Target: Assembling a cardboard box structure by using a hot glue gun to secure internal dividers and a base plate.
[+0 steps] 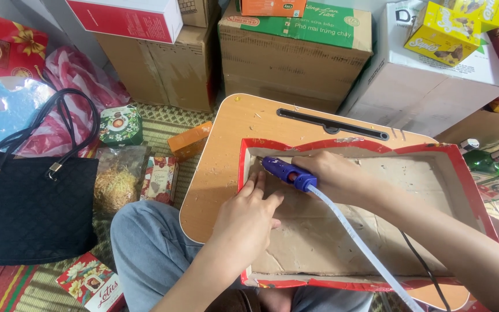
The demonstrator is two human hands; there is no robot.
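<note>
A shallow cardboard tray with red edges [249, 144] lies on a small wooden lap table [226, 144]. My right hand [330, 173] grips a blue glue gun [287, 171], its nozzle pointing at the tray's inner left corner; a clear glue stick [359, 242] sticks out behind it. My left hand [246, 216] presses flat on the cardboard floor of the tray, just below the gun.
A black quilted handbag [24, 202] lies at the left beside a bag of straw filler [115, 185] and small patterned boxes [160, 179]. Stacked cardboard boxes [295, 58] stand behind the table. Green bottles [492, 164] sit at the right. My knee in jeans [145, 242] is below.
</note>
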